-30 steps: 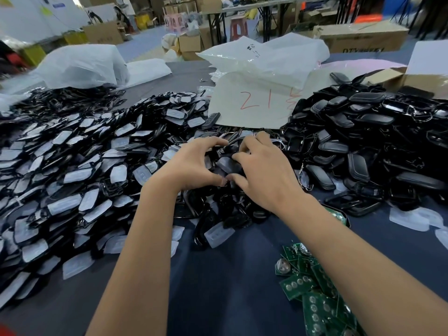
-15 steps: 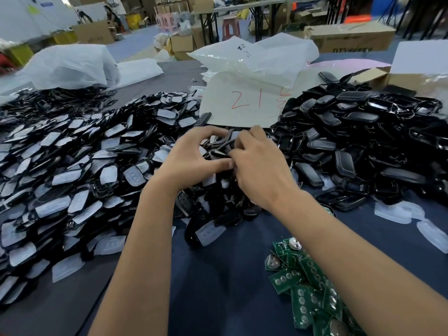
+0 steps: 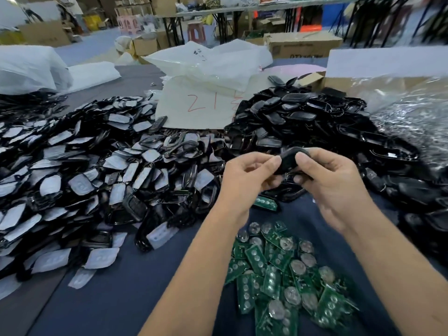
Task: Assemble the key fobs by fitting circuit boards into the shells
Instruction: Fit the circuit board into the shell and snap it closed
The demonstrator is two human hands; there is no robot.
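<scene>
Black oval plastic key-fob shell (image 3: 289, 158) held above the table, centre frame — left hand (image 3: 244, 177) pinches its left end, right hand (image 3: 332, 180) grips the right. Green circuit boards with coin cells (image 3: 286, 275) heaped at 6 o'clock; film-backed shells (image 3: 80, 183) at 9 o'clock; glossy black shells (image 3: 303, 117) at 1 o'clock.

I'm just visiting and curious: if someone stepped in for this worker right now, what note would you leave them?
Left hand and right hand: both pinch one black shell, lifted above the table.
Boards: green heap near you, under the forearms.
Shells: padded pile at left, black pile at right.
Done: shell picked up. Whether a board is in it cannot be seen.
Left: fit a board, close the shell, repeat.
</scene>
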